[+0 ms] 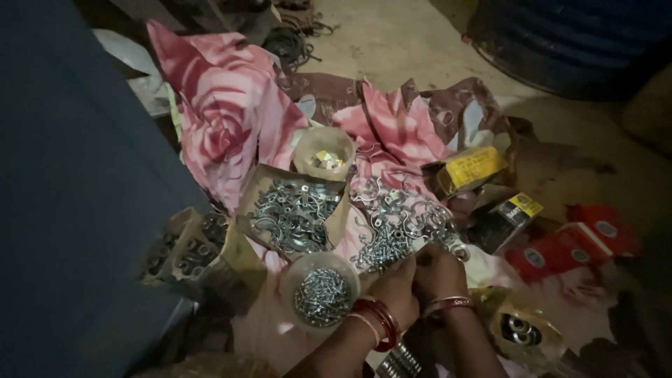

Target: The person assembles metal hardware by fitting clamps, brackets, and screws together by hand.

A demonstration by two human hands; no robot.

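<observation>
Both hands low in view, close together, wrists ringed with red bangles. Left hand (397, 285) curled, fingers (404, 267) bent over the near edge of a loose heap of metal clamps (392, 227) spread on pink patterned cloth (231, 105). Right hand (437, 271) just beside it, fingers (428, 257) clenched inward at the same edge of the heap; too dim and too small to tell whether a clamp or screw is pinched between them, and cannot tell for the left either. Heap lying directly ahead of both sets of fingers, touching or all but touching the tips.

Just left of the left fingers, a round clear tub of screws (322, 295), uncovered, nearly full. Farther ahead and left, an open cardboard box of clamps (290, 213) piled with curved silvery saddle pieces. Beyond that box, a second clear tub (325, 155) with a few shiny bits at the bottom. Well off to the left, a small carton of dark ring-shaped parts (189, 245) against a large dark blurred shape.

Right of the right fingers: a yellow box (472, 168) ahead, a dark box with yellow end (505, 220) nearer, red packets (574, 245) farther out. Near the right wrist, a clear bag with metal washers (521, 329). All on the floor.
</observation>
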